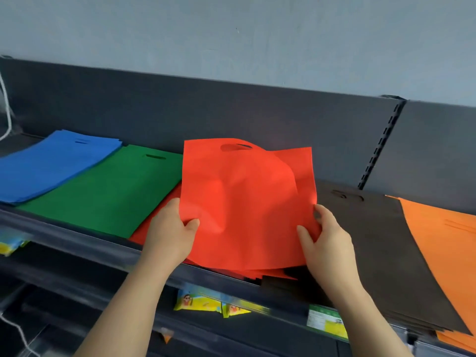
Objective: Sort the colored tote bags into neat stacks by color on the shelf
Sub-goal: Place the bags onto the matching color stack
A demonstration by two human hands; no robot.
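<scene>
Below the shelf (77, 243) lip: yellow packets (198, 302), print too blurred to read. Left hand (171, 228) and right hand (324, 235) each pinch 1 red tote bag (244, 202) at a lower corner, over the red stack (139, 234). Alongside: green stack (110, 191), blue stack (51, 163), dark brown stack (381, 240), orange stack (448, 240). Behind: dark grey back panel (231, 112), pale wall (231, 34).

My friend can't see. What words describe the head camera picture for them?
The left hand and right hand hold a red bag by its lower corners over a red stack on a dark shelf. A blue stack and green stack lie left of it, a black stack and orange stack right.
</scene>
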